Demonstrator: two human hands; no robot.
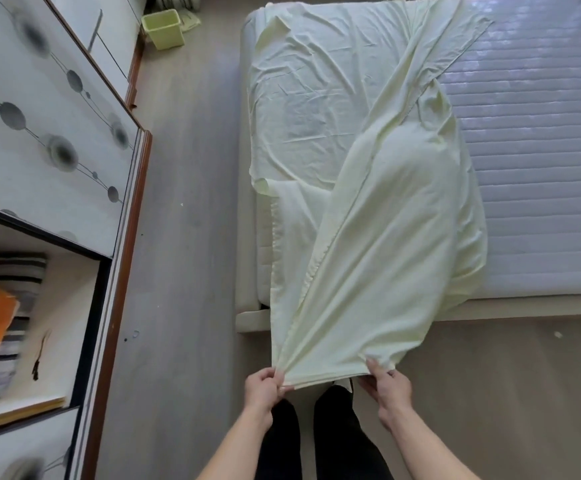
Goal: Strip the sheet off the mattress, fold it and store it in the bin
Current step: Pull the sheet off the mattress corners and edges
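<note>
A pale yellow sheet (pixel 362 188) lies rumpled over the left half of the mattress (pixel 531 174), whose quilted right half is bare. One end of the sheet hangs off the foot of the bed toward me, stretched between my hands. My left hand (pixel 265 384) pinches its left corner. My right hand (pixel 384 384) grips its right corner. A light green bin (pixel 163 29) stands on the floor at the far left of the bed, beside the wardrobe.
A wardrobe with patterned sliding doors (pixel 53 140) runs along the left; its open compartment holds folded striped and orange textiles (pixel 1 317). Grey floor (pixel 185 237) separates it from the bed. My legs in dark trousers (pixel 317 441) are below my hands.
</note>
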